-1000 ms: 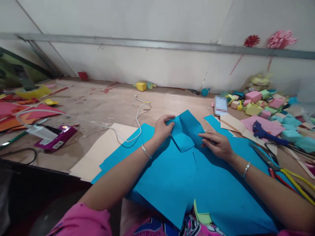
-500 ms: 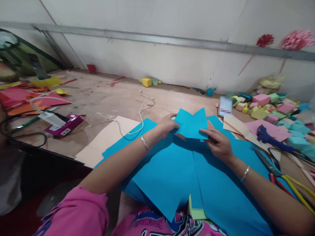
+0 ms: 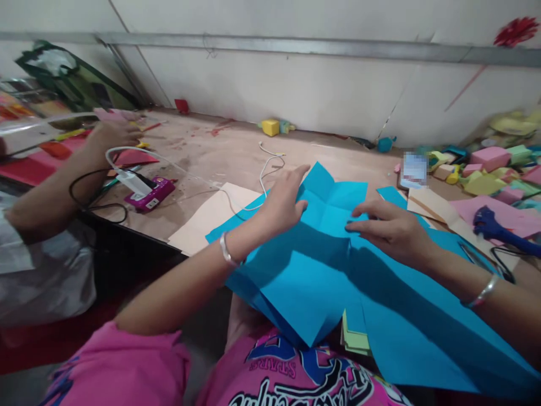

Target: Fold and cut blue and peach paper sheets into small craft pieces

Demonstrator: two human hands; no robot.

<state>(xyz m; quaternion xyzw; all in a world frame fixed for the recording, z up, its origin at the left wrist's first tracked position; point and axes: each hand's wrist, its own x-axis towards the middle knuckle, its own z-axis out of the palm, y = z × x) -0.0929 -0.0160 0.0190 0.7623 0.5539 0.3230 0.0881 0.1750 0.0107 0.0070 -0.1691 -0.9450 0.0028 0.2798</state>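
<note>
Because the creased paper (image 3: 327, 211) over the blue sheets (image 3: 302, 285) looks light and bendable, pinch its edges. Left hand (image 3: 279, 204) spreads open beside it; right hand (image 3: 395, 234) curls at its edge, hold unclear.

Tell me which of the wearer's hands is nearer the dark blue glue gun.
Right. The right hand is at the creased blue paper's right side, left of the glue gun; the left hand is farther off, at the paper's left.
</note>
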